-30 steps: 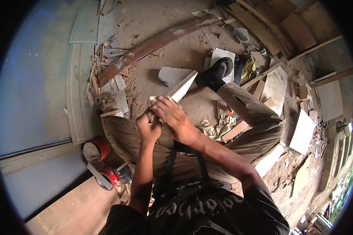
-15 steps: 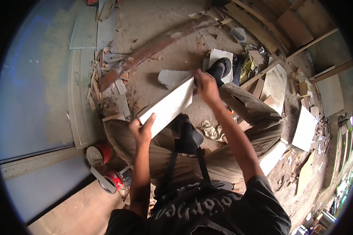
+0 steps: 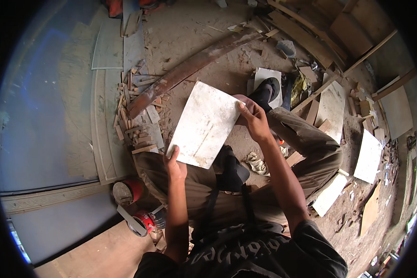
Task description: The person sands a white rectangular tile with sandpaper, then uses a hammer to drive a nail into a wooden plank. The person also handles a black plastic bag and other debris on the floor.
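Note:
A flat, white rectangular board (image 3: 206, 124) with grey smudges and brownish streaks is held tilted over my lap, its broad face showing. At its lower left corner my left hand (image 3: 176, 169) is closed, thumb on the face and fingers hidden behind. My right hand (image 3: 256, 123) is closed at the right edge, its thumb tip on the board. Something reddish-brown shows beside that thumb; I cannot tell what it is.
Crossed legs and dark shoes (image 3: 266, 92) lie under the board. A rusty curved beam (image 3: 190, 69) runs across the dirt floor, with wood offcuts (image 3: 141, 132) to its left. Red cans (image 3: 129, 191) stand by my left knee. Several white boards (image 3: 368, 155) lie at right.
The board has turned from a steep slant to show its wide face. My right hand has moved down a little along its edge, with the thumb now on the face.

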Tool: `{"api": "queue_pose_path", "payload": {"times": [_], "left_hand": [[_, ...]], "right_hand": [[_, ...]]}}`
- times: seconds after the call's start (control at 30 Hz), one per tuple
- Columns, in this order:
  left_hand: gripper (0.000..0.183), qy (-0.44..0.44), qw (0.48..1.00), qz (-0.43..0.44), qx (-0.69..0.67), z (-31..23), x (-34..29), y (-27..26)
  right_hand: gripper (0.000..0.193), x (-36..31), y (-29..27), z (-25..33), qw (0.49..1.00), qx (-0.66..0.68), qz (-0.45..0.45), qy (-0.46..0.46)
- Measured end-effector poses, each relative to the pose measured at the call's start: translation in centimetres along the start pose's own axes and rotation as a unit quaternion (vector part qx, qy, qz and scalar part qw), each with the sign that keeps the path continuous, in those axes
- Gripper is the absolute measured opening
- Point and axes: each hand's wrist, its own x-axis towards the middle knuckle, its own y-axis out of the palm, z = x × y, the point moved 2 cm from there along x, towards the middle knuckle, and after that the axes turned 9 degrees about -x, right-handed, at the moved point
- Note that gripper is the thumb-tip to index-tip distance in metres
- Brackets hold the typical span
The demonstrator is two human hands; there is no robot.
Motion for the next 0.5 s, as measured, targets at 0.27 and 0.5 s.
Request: {"api": "queue_pose_path", "payload": {"times": [0.27, 0.5], "left_hand": [[0.067, -0.108, 0.946, 0.281, 0.119, -4.1, 0.4, 6.3], [0.026, -0.024, 0.926, 0.21, 0.311, -1.3, -0.1, 10.0]], "right_hand": [[0.037, -1.2, -0.2, 4.5, 0.975, -0.149, 0.163, -0.037], [0.032, -2.7, 0.6, 5.4, 0.965, -0.24, -0.035, -0.099]]}}
